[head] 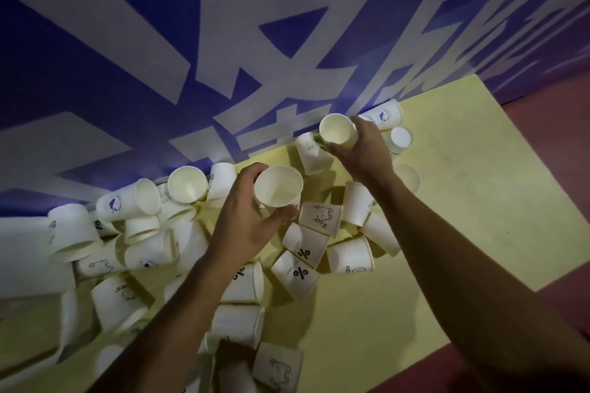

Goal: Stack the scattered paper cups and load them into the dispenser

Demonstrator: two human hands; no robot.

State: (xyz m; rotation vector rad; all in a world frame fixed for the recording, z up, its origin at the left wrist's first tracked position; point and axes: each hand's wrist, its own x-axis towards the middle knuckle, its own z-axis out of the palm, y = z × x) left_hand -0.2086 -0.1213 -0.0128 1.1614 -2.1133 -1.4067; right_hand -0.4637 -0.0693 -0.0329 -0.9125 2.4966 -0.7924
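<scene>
Nearest: loose paper cups (238, 284) lie tipped and scattered over the yellow bench (431, 217). Mid: left hand (242, 217) grips an upright cup (278, 185), mouth up. Farther, by the blue-and-white wall (127, 41), right hand (360, 153) grips a second cup (337, 131). No stack visible; dispenser not in view. Task looks barely begun, with most cups left.

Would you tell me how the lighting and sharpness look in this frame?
Head view: dim overall, brightest along the wall foot; the upper cup in the right hand and lower cup in the left hand look fairly sharp; pile cups at the left edge smear; the wide lens slants the wall lettering.
</scene>
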